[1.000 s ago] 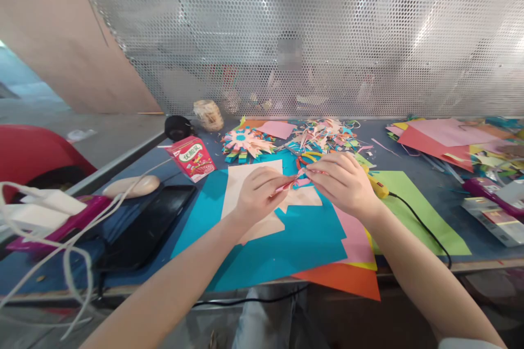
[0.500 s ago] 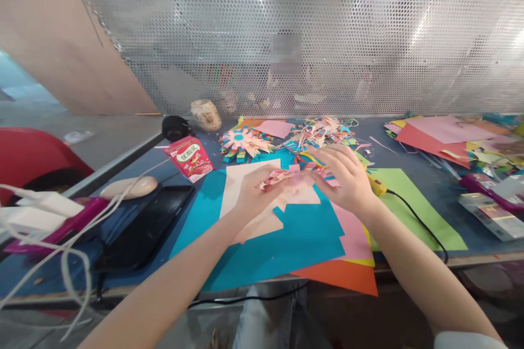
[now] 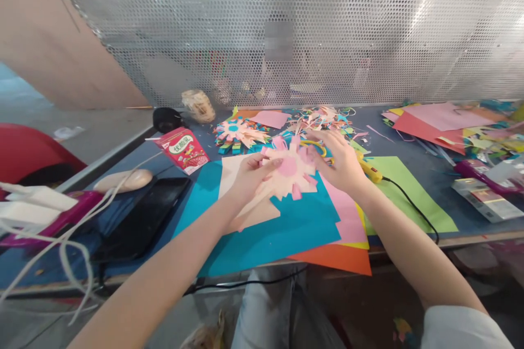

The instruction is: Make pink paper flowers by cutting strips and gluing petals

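Note:
A paper flower, cream with petals cut round its edge and a pink disc in the middle, is held face-up over the sheets. My left hand pinches it by its left side, thumb on top. At its right edge my right hand has fingers stretched and apart; whether the thumb touches a petal I cannot tell. Below lie a cream sheet and a large blue sheet. Yellow-handled scissors show partly behind my right fingers. A yellow glue gun lies by my right wrist.
A finished-looking paper flower and paper scraps lie behind. Left are a red carton, a black phone and white cables. Green paper and a black cord lie right. A perforated metal panel stands behind.
The paper flower has turned from a blurred, tilted position to face up, showing its pink centre. My left hand stays on it; the right hand is slightly nearer. The whole view shifted a little.

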